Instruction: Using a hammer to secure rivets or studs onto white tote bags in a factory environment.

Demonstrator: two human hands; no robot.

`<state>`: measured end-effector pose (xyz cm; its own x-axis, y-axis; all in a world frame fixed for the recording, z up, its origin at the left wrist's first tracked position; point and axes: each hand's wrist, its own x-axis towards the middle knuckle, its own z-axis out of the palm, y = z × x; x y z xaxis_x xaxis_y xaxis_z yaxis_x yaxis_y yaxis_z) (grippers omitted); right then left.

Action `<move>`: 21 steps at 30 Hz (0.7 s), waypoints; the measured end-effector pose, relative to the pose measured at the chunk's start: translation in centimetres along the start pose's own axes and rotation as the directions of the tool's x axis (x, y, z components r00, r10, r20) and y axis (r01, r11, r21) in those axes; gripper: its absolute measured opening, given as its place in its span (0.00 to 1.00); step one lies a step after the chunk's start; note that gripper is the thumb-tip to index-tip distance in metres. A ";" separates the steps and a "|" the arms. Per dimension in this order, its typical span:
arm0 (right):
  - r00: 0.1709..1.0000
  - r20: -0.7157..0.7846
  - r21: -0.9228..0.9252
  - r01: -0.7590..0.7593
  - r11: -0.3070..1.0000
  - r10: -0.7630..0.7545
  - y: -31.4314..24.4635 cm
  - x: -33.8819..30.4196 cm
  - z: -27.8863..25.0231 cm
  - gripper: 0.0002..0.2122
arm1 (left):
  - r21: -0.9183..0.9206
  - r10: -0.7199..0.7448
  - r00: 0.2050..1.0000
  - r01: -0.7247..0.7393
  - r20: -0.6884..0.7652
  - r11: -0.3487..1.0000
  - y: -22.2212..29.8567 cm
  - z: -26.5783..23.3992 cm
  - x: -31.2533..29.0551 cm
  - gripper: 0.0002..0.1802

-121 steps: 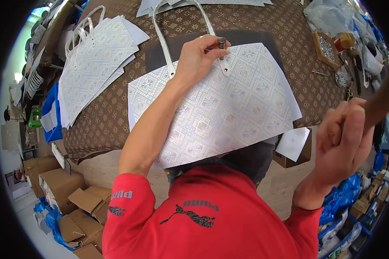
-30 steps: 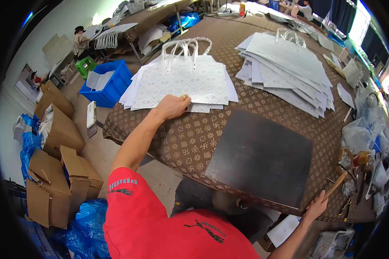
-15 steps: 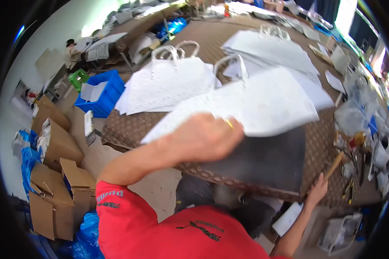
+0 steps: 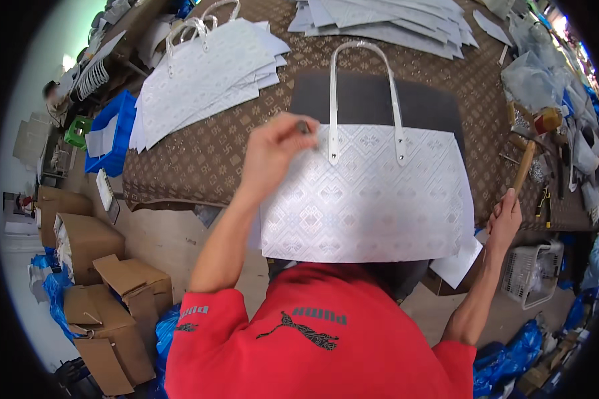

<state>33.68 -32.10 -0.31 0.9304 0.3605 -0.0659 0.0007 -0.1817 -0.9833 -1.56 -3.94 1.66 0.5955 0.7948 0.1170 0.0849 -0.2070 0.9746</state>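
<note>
A white patterned bag panel (image 4: 373,199) lies flat before me at the table's near edge, its lower part overhanging toward my lap. Its looped white handle (image 4: 333,100) is fixed by two tabs with small dark studs and reaches over a dark mat (image 4: 426,103). My left hand (image 4: 273,149) is closed in a pinch on a small dark piece (image 4: 303,126), just above the panel's upper left corner. My right hand (image 4: 505,216), at the table's right edge, grips a wooden-handled tool (image 4: 524,166). The tool's far end is lost among clutter.
Handled panels (image 4: 206,80) are stacked at the left, and flat white sheets (image 4: 386,23) at the back. Plastic bags (image 4: 536,80) and pliers (image 4: 544,205) are on the right. A blue crate (image 4: 113,133) and cardboard boxes (image 4: 113,319) stand on the floor at left.
The white panel, blurred and raised over the table before, now lies flat over the mat. My left hand has moved left and pinches a small dark piece. The right hand still grips the wooden handle.
</note>
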 end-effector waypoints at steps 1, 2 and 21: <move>1.000 0.002 0.008 0.014 1.000 -0.014 -0.5 -0.8 0.3 0.14 | 0.004 -0.012 0.998 0.012 -0.058 1.000 -0.5 -0.4 0.8 0.05; 1.000 0.005 -0.006 0.002 1.000 -0.002 -1.3 -1.8 0.7 0.14 | 0.008 -0.021 0.993 0.022 -0.113 1.000 -1.0 -0.7 1.5 0.04; 0.910 0.250 0.196 -0.382 0.903 0.331 -0.4 -6.1 0.5 0.13 | 0.525 -0.013 0.998 0.042 -0.058 0.850 -2.9 -3.8 1.5 0.27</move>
<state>27.81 -33.81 0.43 0.7553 0.4965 -0.4278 -0.4268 -0.1228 -0.8960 -3.94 0.02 -0.27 0.5468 0.8293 0.1155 0.5166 -0.4426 0.7330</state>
